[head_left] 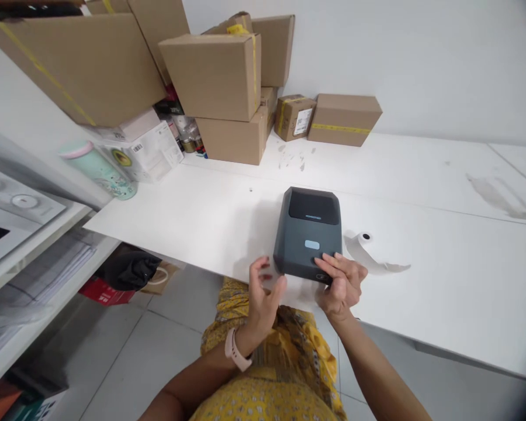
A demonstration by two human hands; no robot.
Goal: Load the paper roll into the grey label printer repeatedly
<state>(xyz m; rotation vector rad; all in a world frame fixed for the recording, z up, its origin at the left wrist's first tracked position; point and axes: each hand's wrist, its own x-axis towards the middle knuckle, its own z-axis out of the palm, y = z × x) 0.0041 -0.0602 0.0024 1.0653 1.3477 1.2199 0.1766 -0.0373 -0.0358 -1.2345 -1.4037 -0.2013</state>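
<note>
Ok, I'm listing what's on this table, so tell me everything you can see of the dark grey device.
The dark grey device is boxy with bevelled edges, apparently matte plastic. A black panel with tiny pale lettering covers its far end; a light-blue rounded patch sits nearer. It looks closed, lying flat on the white table near the front edge. The right hand has fingers on its near right corner; whether the left hand touches it is unclear.

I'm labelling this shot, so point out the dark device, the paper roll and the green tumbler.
Dark device (pixel 309 233): head view, middle of its top.
Paper roll (pixel 365 237): head view, its round end.
Green tumbler (pixel 98 169): head view, side of its body.
</note>
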